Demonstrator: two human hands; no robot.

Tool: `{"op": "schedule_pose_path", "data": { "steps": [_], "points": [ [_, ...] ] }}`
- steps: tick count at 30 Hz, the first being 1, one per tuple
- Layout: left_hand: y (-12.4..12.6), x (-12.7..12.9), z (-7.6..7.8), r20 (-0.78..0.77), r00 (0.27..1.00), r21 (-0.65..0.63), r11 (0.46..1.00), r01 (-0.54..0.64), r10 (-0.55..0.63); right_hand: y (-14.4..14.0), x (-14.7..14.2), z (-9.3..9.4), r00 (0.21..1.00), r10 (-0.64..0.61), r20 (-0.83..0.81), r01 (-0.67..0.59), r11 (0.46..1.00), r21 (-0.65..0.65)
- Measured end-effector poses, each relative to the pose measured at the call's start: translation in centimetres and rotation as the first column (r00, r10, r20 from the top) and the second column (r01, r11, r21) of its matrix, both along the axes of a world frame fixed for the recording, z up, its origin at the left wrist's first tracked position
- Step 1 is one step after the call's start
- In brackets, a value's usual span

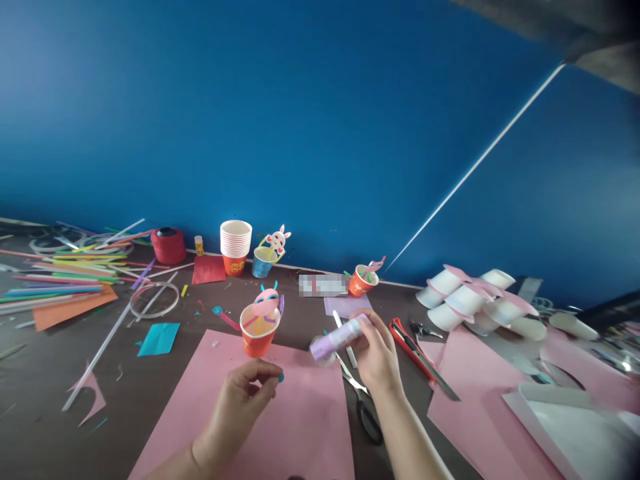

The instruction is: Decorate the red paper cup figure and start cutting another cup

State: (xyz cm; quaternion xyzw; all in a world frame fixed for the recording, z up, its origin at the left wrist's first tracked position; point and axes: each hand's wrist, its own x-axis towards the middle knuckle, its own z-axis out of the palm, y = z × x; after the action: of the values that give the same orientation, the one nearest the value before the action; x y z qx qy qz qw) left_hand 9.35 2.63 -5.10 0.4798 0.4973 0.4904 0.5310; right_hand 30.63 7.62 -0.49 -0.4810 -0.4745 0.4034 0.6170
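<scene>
My left hand is over the pink paper sheet, pinching a tiny teal paper piece between thumb and fingertip. In my right hand is a purple glue stick, tilted with its far end pointing left. Just beyond my left hand stands an orange paper cup with a pink paper figure rising from it; teal horns and pipe-cleaner arms show on the figure. Scissors with black handles lie partly behind my right forearm.
A red utility knife lies right of my right hand, near joined white cups. Behind are a cup stack, a blue cup and another orange cup. Colourful pipe cleaners and a teal paper square lie left.
</scene>
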Motion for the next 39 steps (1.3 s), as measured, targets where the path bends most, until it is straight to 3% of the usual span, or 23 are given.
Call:
{"op": "schedule_pose_path", "data": {
  "steps": [2, 4, 7, 11, 14, 16, 19, 20, 22, 24, 29, 31, 33, 36, 39],
  "points": [
    [0.2, -0.1, 0.2, 0.022, 0.998, -0.023, 0.998, -0.052, 0.053, -1.5, -1.0, 0.0, 0.988, 0.106, -0.116, -0.106, 0.994, 0.004],
    [0.3, -0.2, 0.4, 0.025, 0.999, -0.056, 0.998, -0.037, 0.038, -2.7, -2.5, -0.2, 0.962, 0.238, -0.132, -0.235, 0.971, 0.034],
    [0.0, -0.1, 0.7, 0.069, 0.998, -0.121, 0.992, 0.023, -0.015, -3.8, -4.5, -0.3, 0.95, 0.293, -0.104, -0.284, 0.954, 0.099],
    [-0.9, 0.3, 1.3, 0.294, 0.956, -0.218, 0.973, 0.075, -0.008, -4.7, -5.7, -0.4, 0.953, 0.303, 0.019, -0.302, 0.943, 0.141],
    [-1.0, 0.6, 1.8, 0.519, 0.854, -0.318, 0.931, 0.18, 0.012, -5.7, -6.5, -0.4, 0.924, 0.265, 0.276, -0.332, 0.913, 0.236],
    [-0.7, 0.7, 1.8, 0.657, 0.746, -0.393, 0.894, 0.216, 0.109, -6.4, -7.1, -0.6, 0.818, 0.23, 0.527, -0.443, 0.836, 0.324],
    [0.2, 0.4, 1.5, 0.757, 0.615, -0.485, 0.821, 0.301, 0.222, -7.0, -8.3, -1.4, 0.516, 0.113, 0.849, -0.683, 0.653, 0.328],
    [0.4, 0.3, 1.3, 0.764, 0.596, -0.507, 0.801, 0.318, 0.247, -7.1, -8.6, -1.6, 0.422, 0.039, 0.906, -0.715, 0.628, 0.306],
    [0.4, 0.1, 0.9, 0.761, 0.59, -0.535, 0.776, 0.334, 0.27, -7.1, -9.0, -2.0, 0.295, -0.094, 0.951, -0.715, 0.639, 0.285],
    [0.0, 0.2, 0.6, 0.761, 0.596, -0.529, 0.778, 0.341, 0.256, -6.9, -8.9, -2.0, 0.251, -0.166, 0.954, -0.717, 0.63, 0.299],
    [-1.7, 1.3, 0.8, 0.768, 0.615, -0.476, 0.802, 0.36, 0.18, -6.5, -7.5, -1.7, 0.242, -0.147, 0.959, -0.857, 0.432, 0.283],
    [-1.8, 1.7, 0.8, 0.749, 0.638, -0.5, 0.784, 0.369, 0.178, -6.6, -7.1, -2.1, 0.258, -0.077, 0.963, -0.879, 0.396, 0.267],
    [-1.5, 1.7, 0.8, 0.729, 0.656, -0.519, 0.783, 0.342, 0.196, -7.1, -6.9, -2.6, 0.336, 0.033, 0.941, -0.837, 0.469, 0.283],
    [-1.0, 1.4, 1.0, 0.664, 0.697, -0.53, 0.828, 0.184, 0.271, -8.3, -6.7, -2.4, 0.529, 0.111, 0.841, -0.669, 0.665, 0.332],
    [-1.4, 1.2, 1.7, 0.641, 0.751, -0.452, 0.869, 0.203, 0.157, -8.8, -5.8, -1.2, 0.628, 0.085, 0.773, -0.54, 0.763, 0.354]
  ]
}}
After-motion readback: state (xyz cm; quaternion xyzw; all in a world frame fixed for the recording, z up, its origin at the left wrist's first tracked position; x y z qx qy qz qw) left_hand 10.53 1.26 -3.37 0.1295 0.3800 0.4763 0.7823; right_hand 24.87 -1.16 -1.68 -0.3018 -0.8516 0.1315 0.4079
